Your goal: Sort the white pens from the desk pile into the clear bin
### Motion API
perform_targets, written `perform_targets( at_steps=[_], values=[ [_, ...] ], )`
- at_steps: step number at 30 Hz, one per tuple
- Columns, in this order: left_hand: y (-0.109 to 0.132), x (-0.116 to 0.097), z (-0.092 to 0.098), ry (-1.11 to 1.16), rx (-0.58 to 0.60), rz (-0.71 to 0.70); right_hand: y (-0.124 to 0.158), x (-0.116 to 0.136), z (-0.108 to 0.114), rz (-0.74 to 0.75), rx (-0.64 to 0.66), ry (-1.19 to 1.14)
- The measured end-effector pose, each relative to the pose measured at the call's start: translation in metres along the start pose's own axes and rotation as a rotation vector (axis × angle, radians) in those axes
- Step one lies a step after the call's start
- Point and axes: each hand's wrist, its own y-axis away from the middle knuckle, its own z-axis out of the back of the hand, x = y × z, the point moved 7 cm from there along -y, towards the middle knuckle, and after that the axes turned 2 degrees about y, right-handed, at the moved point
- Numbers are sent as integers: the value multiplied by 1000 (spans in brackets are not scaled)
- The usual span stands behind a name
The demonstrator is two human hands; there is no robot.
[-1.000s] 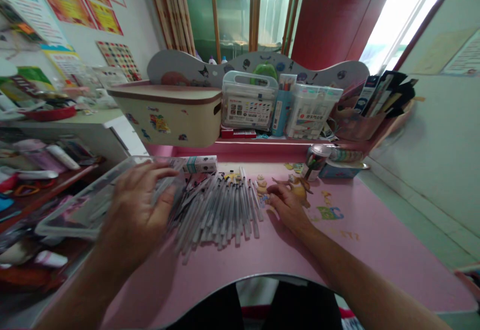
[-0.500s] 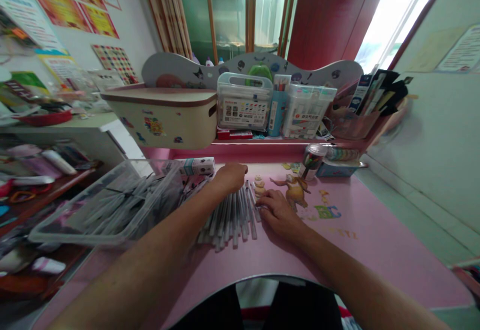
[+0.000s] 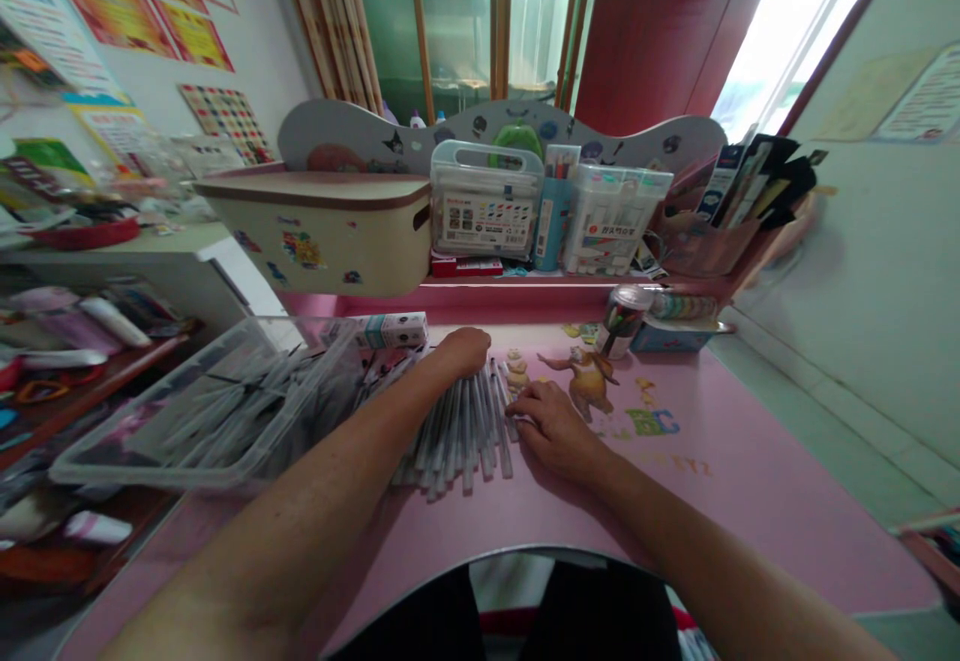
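Observation:
A fanned pile of slim grey translucent sticks that look like pen refills (image 3: 450,441) lies on the pink desk (image 3: 645,531). Over the far ends of the pile, my left hand (image 3: 463,349) is closed, knuckles up; its fingertips and whatever they hold are hidden. My right hand (image 3: 559,429) rests on the desk at the pile's right edge, its fingers loosely bent and apart, the tips touching or nearly touching the outermost refills. To the left, a clear plastic box (image 3: 150,476) contains many more such sticks, some with dark ends.
Behind the pile lies a small white-and-teal carton (image 3: 394,329). A can of pens (image 3: 624,321) and a blue box (image 3: 671,337) stand back right. On the shelf are a lidded cream bin (image 3: 322,241), marker cases (image 3: 487,206) and a pen holder (image 3: 705,246).
My left hand has shifted very slightly left over the far ends of the pile. The right hand keeps its place by the right edge, and the view has tilted a little.

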Motion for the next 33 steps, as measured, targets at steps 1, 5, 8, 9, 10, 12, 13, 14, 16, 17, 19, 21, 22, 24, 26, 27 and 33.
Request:
perform_targets(
  at_steps=[1, 5, 8, 9, 10, 12, 13, 14, 16, 17, 19, 21, 22, 24, 26, 27, 33],
  values=[
    [2, -2, 0, 2, -4, -9, 0, 0, 0, -1, 4, 5],
    [9, -5, 1, 16, -12, -52, -1, -1, 0, -36, 10, 34],
    [18, -2, 9, 30, -68, -57, -1, -1, 1, -69, 0, 78],
    [23, -1, 13, 36, -103, -51, -1, -2, 1, -82, -6, 100],
    [29, -1, 17, 42, -140, -44, -1, -2, 1, -97, -14, 123],
    [44, -3, 24, 52, -204, -34, -1, -3, 2, -133, -29, 158],
    [54, -7, 27, 65, -234, -34, -1, -3, 2, -146, -29, 166],
    [65, -12, 29, 86, -258, -38, 0, -3, 1, -155, -27, 166],
    [87, -25, 31, 165, -290, -56, 1, -2, 0, -166, -33, 148],
    [97, -32, 30, 217, -285, -63, 2, -2, 1, -178, -51, 138],
    [113, -42, 26, 330, -241, -57, 3, -5, 6, -217, -107, 112],
    [122, -48, 23, 441, -188, -53, 3, -11, 13, -253, -176, 57],
    [123, -49, 21, 499, -173, -53, 2, -14, 17, -263, -210, 7],
    [121, -47, 18, 656, -180, -27, 0, -19, 23, -261, -264, -153],
    [115, -41, 10, 906, -228, 50, -1, -22, 24, -248, -269, -376],
    [111, -38, 4, 1060, -258, 88, -2, -22, 22, -242, -242, -496],
    [99, -40, -21, 1632, -455, 35, 3, -6, -4, -298, -13, -1034]
  ],
)
